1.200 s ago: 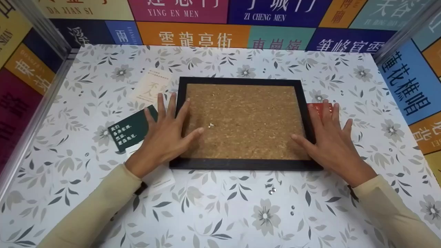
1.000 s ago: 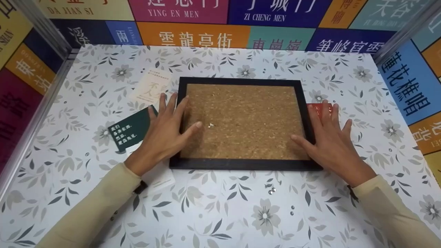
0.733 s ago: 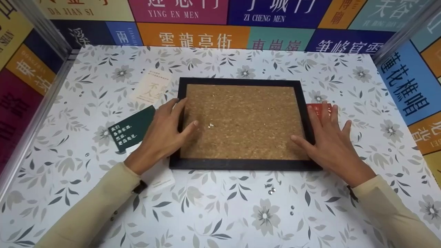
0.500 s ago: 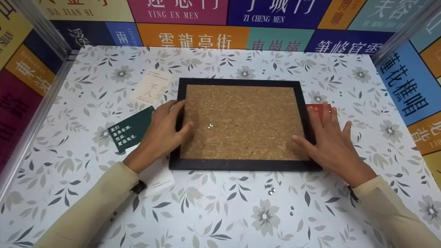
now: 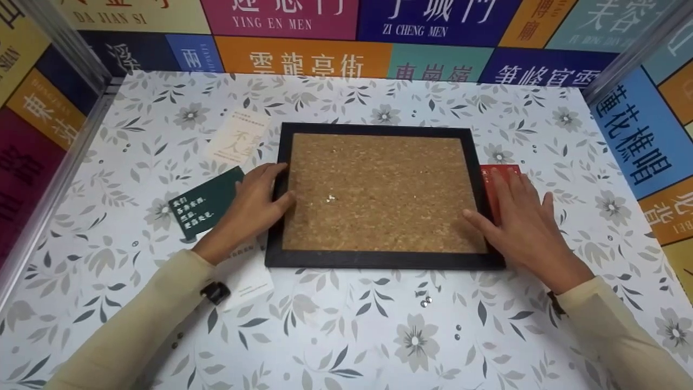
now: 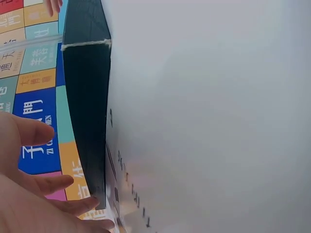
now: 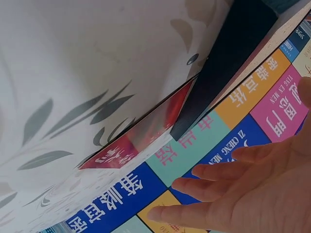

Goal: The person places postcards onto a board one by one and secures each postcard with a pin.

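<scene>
A cork board [image 5: 379, 184] in a black frame [image 5: 387, 260] lies flat on the table. My left hand [image 5: 249, 203] is at the frame's left side, with the thumb over the edge; in the left wrist view its fingers are extended and one fingertip overlaps the frame's dark side. My right hand [image 5: 522, 227] spreads at the right side, thumb over the cork, fingers over a red card [image 7: 167, 116] beside the frame. A dark green card [image 5: 203, 203] with white writing lies by my left hand, partly covered. Under that wrist is a white card [image 5: 249, 276].
A cream card [image 5: 238, 138] lies behind the green one. Small shiny metal pieces [image 5: 426, 301] sit in front of the frame, and a few bright specks [image 5: 330, 199] show on the cork. Panels with large characters [image 5: 303, 57] stand around the floral-patterned table [image 5: 346, 336].
My left hand has drawn back leftward off the cork, its fingers less spread. The right hand has shifted slightly right, uncovering more of the red card. The framed board stays in place.
</scene>
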A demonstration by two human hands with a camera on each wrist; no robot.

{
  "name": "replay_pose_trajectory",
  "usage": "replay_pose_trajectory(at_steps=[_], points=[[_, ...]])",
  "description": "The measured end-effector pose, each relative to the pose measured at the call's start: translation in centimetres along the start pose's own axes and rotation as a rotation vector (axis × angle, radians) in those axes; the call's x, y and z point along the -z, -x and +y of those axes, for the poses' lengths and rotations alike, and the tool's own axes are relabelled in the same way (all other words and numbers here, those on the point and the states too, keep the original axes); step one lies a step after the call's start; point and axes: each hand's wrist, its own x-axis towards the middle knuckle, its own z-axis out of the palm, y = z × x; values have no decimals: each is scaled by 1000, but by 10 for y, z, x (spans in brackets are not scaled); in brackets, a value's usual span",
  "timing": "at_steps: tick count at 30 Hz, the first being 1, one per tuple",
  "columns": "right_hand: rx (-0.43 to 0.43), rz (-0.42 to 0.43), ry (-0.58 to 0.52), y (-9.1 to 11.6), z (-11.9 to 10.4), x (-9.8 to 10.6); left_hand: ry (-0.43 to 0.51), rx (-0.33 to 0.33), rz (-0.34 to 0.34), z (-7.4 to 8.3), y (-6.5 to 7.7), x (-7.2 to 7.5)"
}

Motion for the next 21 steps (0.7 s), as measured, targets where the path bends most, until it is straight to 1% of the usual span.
replay_pose_trajectory(at_steps=[4,8,16,21], points=[[-9,2,2,-2,2,0,-1,8,-10,-1,0,1],[-28,4,-6,-4,4,-1,-3,2,-15,-1,0,1],[-17,99,-10,-6,13,-2,-18,0,-27,-2,0,1],[-46,92,7,-7,18,-4,-29,2,-27,-2,0,1]])
